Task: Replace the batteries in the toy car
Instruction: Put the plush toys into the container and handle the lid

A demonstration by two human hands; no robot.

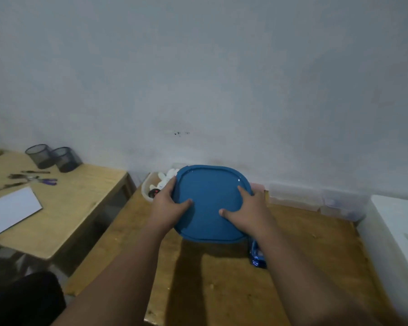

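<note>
Reaching forward, both arms extended, the left hand [169, 200] and right hand [247, 208] each have a grip on the blue lid [210, 203] at the bench's [292, 267] far edge, thumbs on top.

You have one view only, from the camera on your head, so no second view shares any of the scene. It looks forward and slightly down, facing a pale wall [210, 74] that fills the upper half of the frame. The wooden table [292, 267] sits in the lower half, seen from above at close range, with your forearms entering from the bottom edge. The wide angle takes in a second table [80, 203] at left and a white box [396, 231] at right.
</note>
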